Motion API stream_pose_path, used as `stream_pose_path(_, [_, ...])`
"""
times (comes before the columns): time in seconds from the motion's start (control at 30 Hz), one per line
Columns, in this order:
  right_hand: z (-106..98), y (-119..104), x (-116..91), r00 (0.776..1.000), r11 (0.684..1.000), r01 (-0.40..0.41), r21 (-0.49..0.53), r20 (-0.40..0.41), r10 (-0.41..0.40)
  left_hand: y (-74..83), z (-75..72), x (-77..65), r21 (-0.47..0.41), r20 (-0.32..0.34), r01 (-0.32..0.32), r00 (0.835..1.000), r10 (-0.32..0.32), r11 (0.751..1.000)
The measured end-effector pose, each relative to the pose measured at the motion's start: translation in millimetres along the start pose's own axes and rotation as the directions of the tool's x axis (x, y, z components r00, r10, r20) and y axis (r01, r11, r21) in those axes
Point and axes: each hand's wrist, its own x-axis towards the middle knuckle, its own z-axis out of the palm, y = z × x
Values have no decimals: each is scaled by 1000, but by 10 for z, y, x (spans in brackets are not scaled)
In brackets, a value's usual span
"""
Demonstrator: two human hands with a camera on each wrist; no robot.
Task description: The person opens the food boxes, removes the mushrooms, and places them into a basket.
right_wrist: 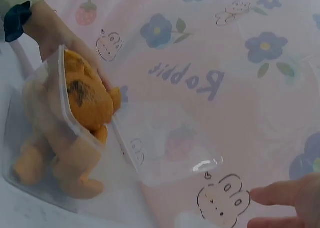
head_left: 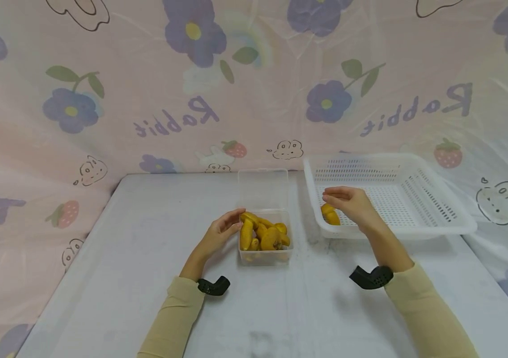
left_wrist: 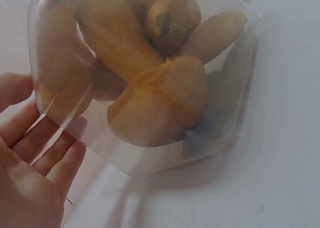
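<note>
A clear plastic box [head_left: 265, 258] holds several yellow mushrooms [head_left: 271, 239], piled up to its rim. My left hand [head_left: 223, 229] is at the box's left side, its fingers resting along the wall near the corner. Seen from the left wrist, those fingers [left_wrist: 57, 155] lie loosely extended against the plastic. Over the left edge of the white basket [head_left: 397, 229], my right hand [head_left: 351, 205] hovers with fingers pointing left. Just below it, more yellow mushroom [head_left: 331, 216] lies in the basket's near left corner. In the right wrist view the fingers [right_wrist: 275, 194] stand apart with nothing between them.
The box's clear lid [head_left: 263, 188] stands flipped back behind it. The perforated basket takes up the right rear of the white table [head_left: 164, 238]. A printed curtain [head_left: 254, 89] with flowers and rabbits hangs behind the table and along both sides.
</note>
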Motion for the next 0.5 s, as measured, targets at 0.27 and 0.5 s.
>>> stream_pose_path(0.27, [227,-124,-177,994,994,108,-10,18,-108,-6,4,4,-2,-4,4,1000,-4,1000])
stream_pose_path(0.5, [416,-187,-268,978,978,203,41,50,-204,9,0,-2,-5,-4,11,1000,-11,1000])
